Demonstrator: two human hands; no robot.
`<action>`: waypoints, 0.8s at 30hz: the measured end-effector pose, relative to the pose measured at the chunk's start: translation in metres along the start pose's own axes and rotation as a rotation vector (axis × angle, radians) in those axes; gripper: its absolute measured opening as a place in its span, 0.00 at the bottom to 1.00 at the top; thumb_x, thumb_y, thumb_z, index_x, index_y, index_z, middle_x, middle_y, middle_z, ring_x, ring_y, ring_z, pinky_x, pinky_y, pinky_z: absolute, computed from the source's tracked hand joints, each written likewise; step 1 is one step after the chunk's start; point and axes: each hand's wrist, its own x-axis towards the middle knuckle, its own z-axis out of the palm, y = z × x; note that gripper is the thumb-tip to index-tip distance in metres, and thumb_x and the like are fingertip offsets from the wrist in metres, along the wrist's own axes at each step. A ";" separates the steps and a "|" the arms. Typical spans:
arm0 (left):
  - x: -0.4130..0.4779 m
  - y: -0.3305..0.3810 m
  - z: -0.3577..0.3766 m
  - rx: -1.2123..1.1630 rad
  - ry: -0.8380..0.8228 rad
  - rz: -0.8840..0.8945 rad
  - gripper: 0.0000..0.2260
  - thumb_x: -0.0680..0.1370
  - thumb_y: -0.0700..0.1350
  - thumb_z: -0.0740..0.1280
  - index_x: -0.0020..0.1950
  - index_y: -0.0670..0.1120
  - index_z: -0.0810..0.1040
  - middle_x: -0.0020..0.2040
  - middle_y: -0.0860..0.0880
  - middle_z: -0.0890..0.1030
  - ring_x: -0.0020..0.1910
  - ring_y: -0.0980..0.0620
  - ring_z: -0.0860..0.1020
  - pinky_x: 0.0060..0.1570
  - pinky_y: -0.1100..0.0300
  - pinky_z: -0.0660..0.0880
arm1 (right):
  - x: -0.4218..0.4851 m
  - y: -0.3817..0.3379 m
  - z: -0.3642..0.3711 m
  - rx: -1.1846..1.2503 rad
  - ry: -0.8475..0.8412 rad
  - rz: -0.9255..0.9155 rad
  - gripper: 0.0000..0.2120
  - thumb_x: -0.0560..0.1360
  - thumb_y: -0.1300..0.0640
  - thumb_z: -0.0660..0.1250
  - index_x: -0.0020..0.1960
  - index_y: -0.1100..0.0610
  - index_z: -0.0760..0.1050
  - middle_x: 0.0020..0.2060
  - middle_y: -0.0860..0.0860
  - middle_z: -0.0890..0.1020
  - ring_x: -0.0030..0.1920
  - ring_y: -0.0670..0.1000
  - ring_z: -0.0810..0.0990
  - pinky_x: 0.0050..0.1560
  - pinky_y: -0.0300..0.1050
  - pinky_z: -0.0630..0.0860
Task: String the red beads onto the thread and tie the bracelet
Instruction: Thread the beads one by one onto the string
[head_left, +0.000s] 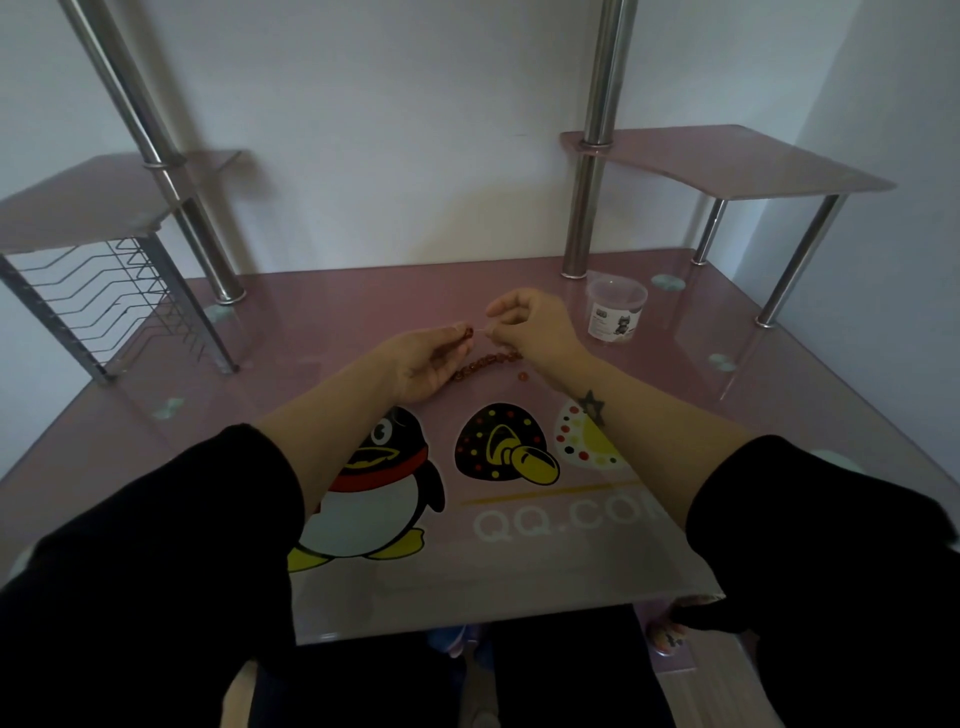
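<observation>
Thread (484, 335) barely visible, pinched by right hand (537, 327); left hand (428, 364) pinches red bead (468, 331); beaded strand (485, 362) partly hidden.

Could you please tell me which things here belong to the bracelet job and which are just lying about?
Job: red bead pinched by the left hand; thread pinched by the right hand; strung beads below the hands; loose bead on the desk.
Lying about: lidded tub, wire rack, penguin sticker.
</observation>
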 end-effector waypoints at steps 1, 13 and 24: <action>0.000 0.000 0.000 -0.001 -0.004 -0.002 0.04 0.77 0.37 0.66 0.45 0.38 0.80 0.34 0.46 0.83 0.34 0.55 0.81 0.37 0.67 0.80 | 0.000 0.000 0.000 -0.001 0.001 0.000 0.08 0.70 0.67 0.73 0.47 0.60 0.78 0.34 0.56 0.81 0.30 0.44 0.78 0.33 0.34 0.75; 0.000 -0.001 -0.002 -0.011 -0.020 -0.004 0.04 0.78 0.37 0.66 0.46 0.38 0.80 0.34 0.45 0.83 0.33 0.55 0.82 0.34 0.67 0.80 | -0.002 -0.001 0.004 -0.004 -0.025 -0.004 0.08 0.71 0.68 0.72 0.49 0.64 0.78 0.37 0.60 0.81 0.34 0.49 0.79 0.39 0.41 0.79; -0.001 -0.001 -0.002 -0.012 -0.012 0.006 0.04 0.78 0.37 0.66 0.47 0.39 0.79 0.35 0.45 0.83 0.33 0.55 0.82 0.35 0.68 0.80 | -0.003 0.001 0.004 0.050 -0.065 -0.018 0.07 0.71 0.65 0.73 0.46 0.59 0.78 0.35 0.56 0.82 0.34 0.49 0.80 0.37 0.39 0.79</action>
